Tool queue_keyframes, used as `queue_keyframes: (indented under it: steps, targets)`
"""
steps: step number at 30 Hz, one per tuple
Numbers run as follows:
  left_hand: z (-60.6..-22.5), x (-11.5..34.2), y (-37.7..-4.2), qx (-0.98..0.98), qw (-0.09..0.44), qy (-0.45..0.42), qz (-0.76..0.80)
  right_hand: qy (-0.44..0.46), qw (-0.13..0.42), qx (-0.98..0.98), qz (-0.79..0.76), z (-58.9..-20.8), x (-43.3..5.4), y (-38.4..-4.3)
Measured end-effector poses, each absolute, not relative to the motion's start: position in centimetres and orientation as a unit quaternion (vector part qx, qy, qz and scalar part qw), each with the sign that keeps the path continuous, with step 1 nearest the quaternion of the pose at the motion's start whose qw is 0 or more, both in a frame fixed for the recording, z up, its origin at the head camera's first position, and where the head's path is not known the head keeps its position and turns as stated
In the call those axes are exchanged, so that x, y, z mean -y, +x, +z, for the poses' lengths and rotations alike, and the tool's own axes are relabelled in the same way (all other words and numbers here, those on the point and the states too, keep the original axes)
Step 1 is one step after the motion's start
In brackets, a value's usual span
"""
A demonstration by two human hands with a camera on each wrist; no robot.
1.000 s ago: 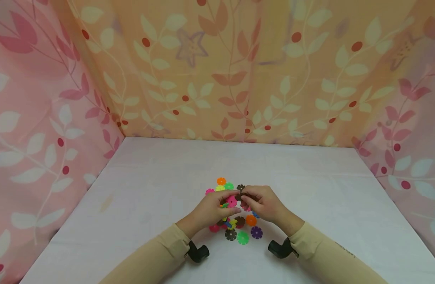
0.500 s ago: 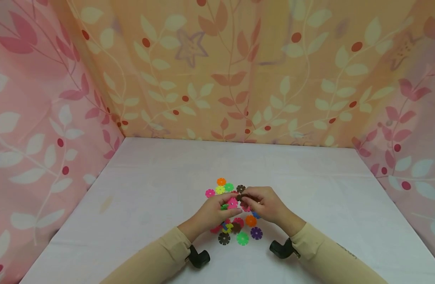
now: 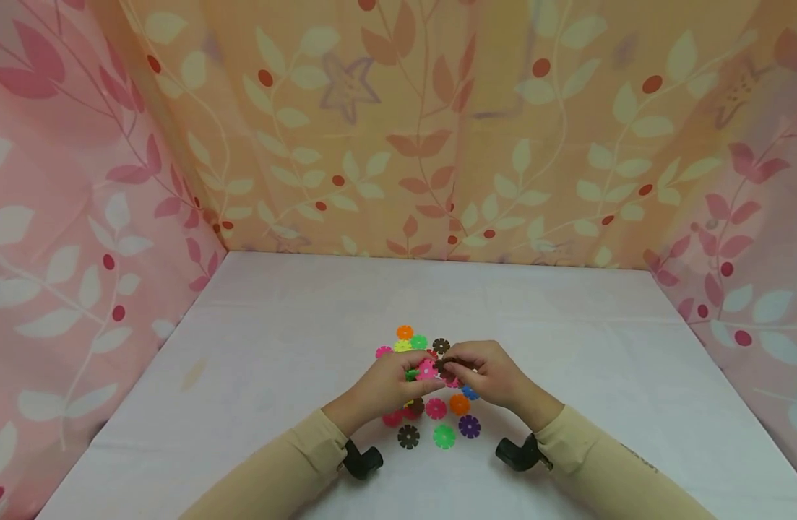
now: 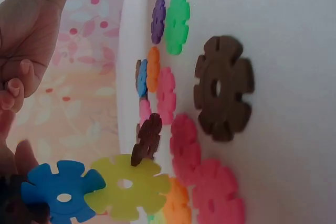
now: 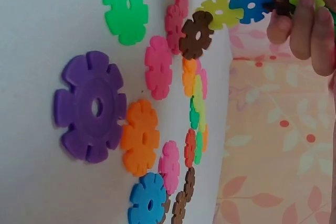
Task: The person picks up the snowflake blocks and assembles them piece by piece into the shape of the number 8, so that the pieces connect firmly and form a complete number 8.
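My left hand (image 3: pixel 388 383) grips a chain of interlocked, notched plastic snowflake discs over the scattered pieces. In the right wrist view the chain runs from its fingers through a blue disc (image 5: pixel 251 4) and a yellow disc (image 5: pixel 219 14) to a brown disc (image 5: pixel 197 35) at the hanging end. My right hand (image 3: pixel 489 372) faces it, pinching a dark brown disc (image 3: pixel 442 366) between thumb and fingers near the left fingertips. Whether that disc touches the chain is hidden by the hands. A pink disc (image 3: pixel 427 370) shows between the hands.
Loose discs lie on the white table (image 3: pixel 294 318) around and under the hands, including an orange disc (image 3: pixel 459 404), a purple disc (image 3: pixel 470 426), a green disc (image 3: pixel 444 436) and a dark brown disc (image 3: pixel 408 436). Patterned curtains (image 3: pixel 424 130) enclose the back and sides.
The hanging end of the chain has swung left, partly behind my left hand, uncovering a pink disc. The dark brown disc on the table shifted left and nearer. Both hands stay close together.
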State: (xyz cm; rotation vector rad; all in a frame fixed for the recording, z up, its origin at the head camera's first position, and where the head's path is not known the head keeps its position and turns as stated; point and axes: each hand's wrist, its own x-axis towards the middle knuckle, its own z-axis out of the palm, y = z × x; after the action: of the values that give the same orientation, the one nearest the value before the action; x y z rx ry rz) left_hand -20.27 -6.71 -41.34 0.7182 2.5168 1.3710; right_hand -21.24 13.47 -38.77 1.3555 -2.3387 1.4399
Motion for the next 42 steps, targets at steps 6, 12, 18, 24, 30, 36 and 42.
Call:
queue_keyframes:
  steps: [6,12,18,24,30,36,42]
  targets:
    - [-40.8,6.8,-20.4,-0.855,0.088,0.265,0.437,0.437,0.048,0.777,0.450,-39.9,-13.7,-22.0]
    - [-40.5,6.8,-20.5,-0.867,0.080,0.263,0.416,0.458,0.047,0.792,0.401,-40.1,-14.3,-22.5]
    - [-40.4,6.6,-20.5,-0.873,0.089,0.266,0.398,0.492,0.047,0.802,0.336,-39.6,-14.5,-22.3]
    - [-40.4,6.5,-20.5,-0.864,0.114,0.262,0.414,0.514,0.106,0.784,0.330,-39.8,-14.3,-22.4]
    - [-40.3,6.5,-20.5,-0.856,0.128,0.241,0.439,0.510,0.122,0.772,0.360,-40.5,-14.1,-22.7]
    - [-39.9,6.5,-20.8,-0.852,0.132,0.237,0.448,0.486,0.134,0.763,0.404,-40.9,-13.7,-22.3]
    - [-39.6,6.5,-20.9,-0.847,0.146,0.223,0.460,0.512,0.179,0.738,0.401,-40.9,-13.7,-22.8]
